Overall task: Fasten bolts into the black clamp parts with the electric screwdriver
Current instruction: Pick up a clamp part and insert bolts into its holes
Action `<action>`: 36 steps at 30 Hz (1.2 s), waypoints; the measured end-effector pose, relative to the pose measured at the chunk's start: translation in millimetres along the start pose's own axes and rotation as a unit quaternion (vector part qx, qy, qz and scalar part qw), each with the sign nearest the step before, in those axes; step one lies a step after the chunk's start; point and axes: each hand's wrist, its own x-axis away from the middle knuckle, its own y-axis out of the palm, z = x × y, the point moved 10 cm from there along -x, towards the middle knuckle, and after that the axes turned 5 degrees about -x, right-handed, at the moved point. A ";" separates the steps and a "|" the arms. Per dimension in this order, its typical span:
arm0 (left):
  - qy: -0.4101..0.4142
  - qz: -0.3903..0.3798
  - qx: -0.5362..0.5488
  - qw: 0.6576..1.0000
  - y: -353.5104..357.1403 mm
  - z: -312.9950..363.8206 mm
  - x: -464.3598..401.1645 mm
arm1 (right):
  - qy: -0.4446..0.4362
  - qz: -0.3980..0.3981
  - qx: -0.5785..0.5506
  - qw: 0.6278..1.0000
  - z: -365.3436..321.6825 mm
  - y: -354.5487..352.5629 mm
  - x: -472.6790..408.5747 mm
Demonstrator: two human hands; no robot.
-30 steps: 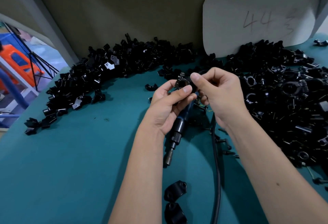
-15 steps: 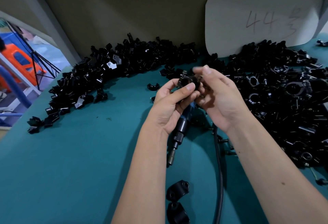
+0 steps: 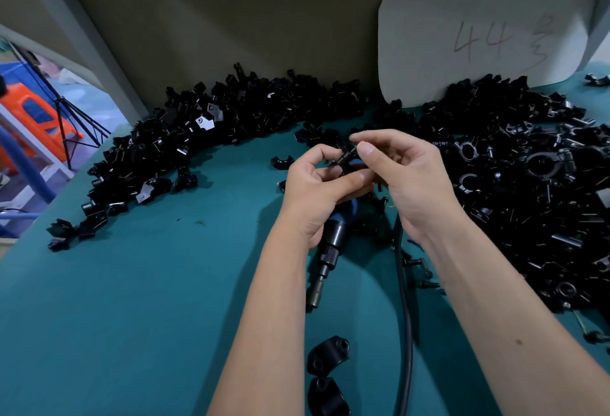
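Change noted: half a second ago the clamp part (image 3: pixel 343 161) sat ring-face up between both thumbs. It is now turned, showing a side with a short stub that may be a bolt. The right hand (image 3: pixel 409 178) has shifted its pinch to the top of the part, thumb and forefinger closed on it. The left hand (image 3: pixel 317 191) has stayed underneath, fingers curled round the part's lower edge.

Assessment: the bolt appears to be hand-started or in the course of being seated; whether it has entered the thread cannot be told. Driving has not begun.

The electric screwdriver (image 3: pixel 330 250) lies on the teal table (image 3: pixel 148 300) directly beneath the left hand, bit end toward the person, untouched by either hand. Its black cable (image 3: pixel 407 333) runs down between the forearms.

Surroundings: a long pile of black parts (image 3: pixel 204 132) curves across the left and rear of the table; a larger heap (image 3: pixel 544 191) fills the right. Two clamp pieces (image 3: pixel 326 372) lie near the front edge. Loose bolts (image 3: pixel 419 270) are scattered just right of the cable. A white board (image 3: pixel 478 36) marked "44" leans on the rear wall.

Obstructions: to take up the screwdriver, one hand must release the part; the cable lies close to the loose bolts and may drag them.
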 end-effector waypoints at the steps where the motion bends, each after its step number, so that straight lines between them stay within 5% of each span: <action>1: 0.007 0.003 -0.014 1.000 -0.7 1.0 -0.2 | -0.010 -0.002 0.008 1.000 -1.4 0.0 -0.2; 14: 0.097 0.011 -0.192 0.977 -3.8 17.7 1.0 | -0.037 0.037 0.067 0.996 1.7 -11.6 -5.1; 23: 0.026 -0.002 0.048 0.999 -1.7 6.8 2.5 | -0.037 0.033 0.078 0.996 4.4 -15.8 -5.2; 32: 0.027 -0.025 0.030 0.999 3.1 3.7 2.3 | -0.012 0.106 0.033 0.994 10.8 -25.1 -2.7; 36: 0.015 -0.026 0.035 0.999 3.6 2.2 0.8 | -0.050 0.096 0.117 0.987 0.1 -20.5 -2.0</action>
